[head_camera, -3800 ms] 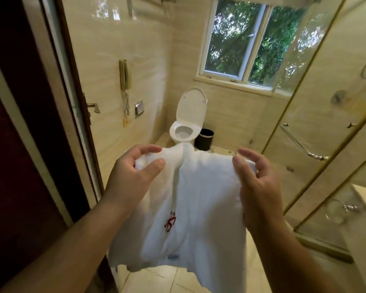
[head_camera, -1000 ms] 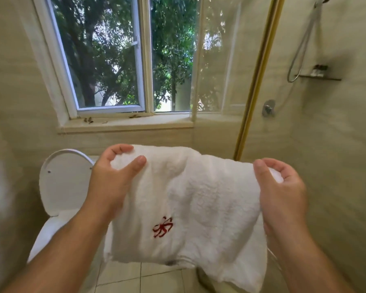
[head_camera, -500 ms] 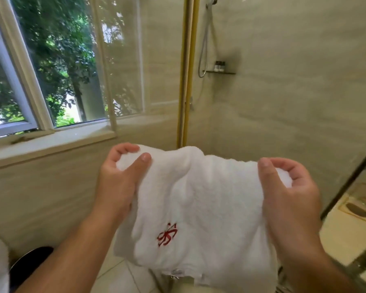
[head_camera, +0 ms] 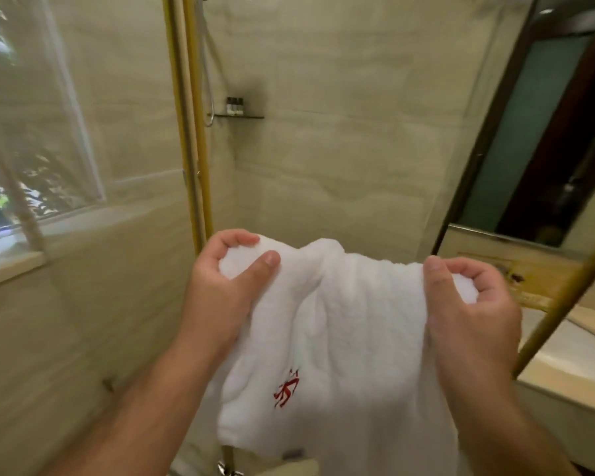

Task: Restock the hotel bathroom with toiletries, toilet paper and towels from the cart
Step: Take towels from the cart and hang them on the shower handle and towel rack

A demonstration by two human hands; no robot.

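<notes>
A white towel with a small red embroidered logo hangs in front of me, held up by its top edge. My left hand pinches the towel's upper left corner between thumb and fingers. My right hand grips the upper right corner the same way. The towel's lower part drapes down between my forearms. Behind it stands the glass shower enclosure.
A gold-framed glass shower panel rises ahead, with a hose and a small shelf of dark toiletry bottles inside. A window is at left. A mirror and a pale vanity counter are at right.
My view has swung right, from the toilet and window toward the shower and vanity. Both hands keep the same hold on the towel.
</notes>
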